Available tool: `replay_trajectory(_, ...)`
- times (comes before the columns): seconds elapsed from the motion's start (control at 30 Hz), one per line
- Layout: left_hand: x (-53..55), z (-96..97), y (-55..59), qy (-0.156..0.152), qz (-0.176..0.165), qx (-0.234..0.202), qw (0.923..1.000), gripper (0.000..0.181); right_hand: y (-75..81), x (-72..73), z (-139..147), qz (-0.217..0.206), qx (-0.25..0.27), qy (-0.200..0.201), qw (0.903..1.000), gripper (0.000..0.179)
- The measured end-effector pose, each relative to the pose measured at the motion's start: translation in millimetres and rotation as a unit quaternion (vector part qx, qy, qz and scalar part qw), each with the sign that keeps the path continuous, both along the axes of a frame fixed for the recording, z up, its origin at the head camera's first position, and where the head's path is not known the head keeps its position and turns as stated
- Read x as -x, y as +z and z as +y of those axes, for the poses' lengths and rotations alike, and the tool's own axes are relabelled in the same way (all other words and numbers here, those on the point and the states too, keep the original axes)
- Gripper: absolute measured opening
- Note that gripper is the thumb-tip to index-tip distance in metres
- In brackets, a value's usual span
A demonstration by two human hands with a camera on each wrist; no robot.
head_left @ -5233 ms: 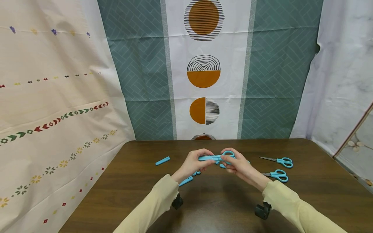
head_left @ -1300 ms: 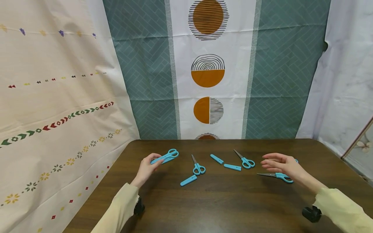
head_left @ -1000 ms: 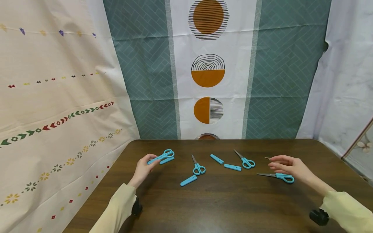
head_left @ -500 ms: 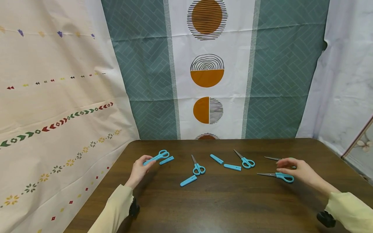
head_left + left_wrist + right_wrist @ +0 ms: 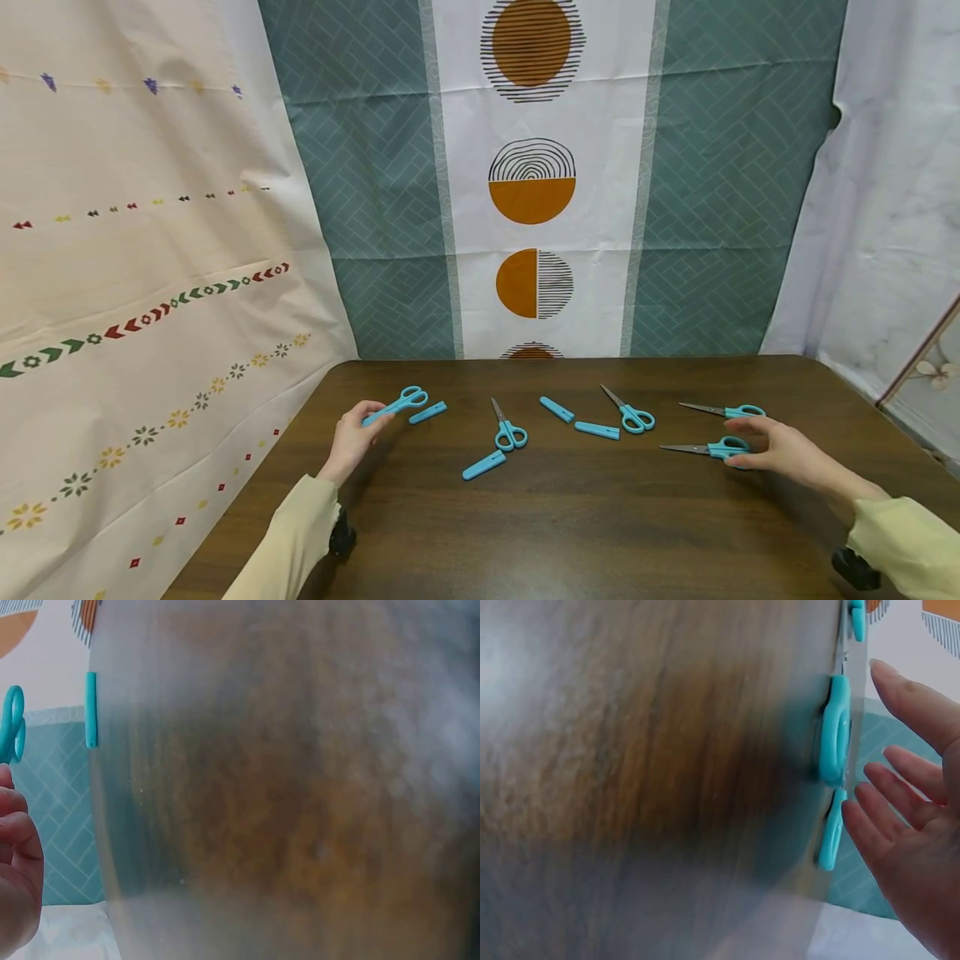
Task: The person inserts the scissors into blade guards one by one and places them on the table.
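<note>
My left hand [image 5: 351,439] grips a pair of light-blue scissors [image 5: 408,398] by its blade end, over the table's left side. A blue sheath covers the blades, and the handle loops point away to the right; those loops also show at the edge of the left wrist view. Just right of them lies a loose blue blade cover [image 5: 427,413]. My right hand [image 5: 787,450] is at the handles of the nearer right-hand scissors [image 5: 697,449], thumb and fingers spread apart. Behind it lie the farther right-hand scissors [image 5: 738,412], blades bare. In the right wrist view the palm [image 5: 922,855] holds nothing.
Two more bare scissors lie mid-table, one left of centre [image 5: 508,433] and one right of centre [image 5: 634,418]. Around them lie a near cover [image 5: 483,465], a far cover [image 5: 557,408] and a third cover [image 5: 597,430]. Patterned curtains hang behind the brown table [image 5: 562,533].
Earlier both hands held the sheathed scissors together. Since then my left hand has carried them left, past the loose cover. My right hand has moved right and down to the nearer scissors' handles.
</note>
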State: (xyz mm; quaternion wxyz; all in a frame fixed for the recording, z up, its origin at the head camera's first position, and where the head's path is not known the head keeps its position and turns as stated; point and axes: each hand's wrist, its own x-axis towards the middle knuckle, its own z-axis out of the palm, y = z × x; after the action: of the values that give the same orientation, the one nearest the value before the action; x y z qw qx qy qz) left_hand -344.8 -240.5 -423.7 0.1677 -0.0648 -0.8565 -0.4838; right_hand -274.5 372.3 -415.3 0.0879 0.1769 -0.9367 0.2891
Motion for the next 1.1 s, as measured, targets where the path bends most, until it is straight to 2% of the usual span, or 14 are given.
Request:
replay_trajectory(0.2, -0.3, 0.1, 1.5, 0.004, 0.000, -0.001, 1.0000, 0.022, -6.1, 2.3, 4.6, 0.057, -0.040, 0.005, 0.9976, 0.065)
replay_trajectory(0.4, 2.5, -1.3, 1.1, 0.013, -0.002, 0.012, 0.9998, 0.024, -12.2, 3.2, 9.5, 0.074, -0.048, 0.011, 0.9960, 0.064)
replay_trajectory(0.5, 3.3, -2.5, 0.6, 0.015, -0.009, 0.014, 0.9998, 0.025, -13.5, 3.2, 10.7, 0.060, -0.044, 0.017, 0.9971, 0.064)
replay_trajectory(0.6, 4.0, -2.8, 0.2, 0.017, -0.021, 0.013, 0.9996, 0.024, -13.8, 3.3, 10.5, 0.028, -0.032, 0.024, 0.9988, 0.063)
replay_trajectory(0.73, 5.4, -2.0, 0.0, 0.020, -0.031, 0.009, 0.9993, 0.023, -13.2, 4.6, 9.6, 0.005, -0.033, 0.017, 0.9993, 0.063)
replay_trajectory(1.1, 8.2, -1.7, -3.3, 0.034, -0.043, 0.019, 0.9983, 0.023, -15.1, 8.8, 9.4, 0.028, -0.057, 0.009, 0.9980, 0.056)
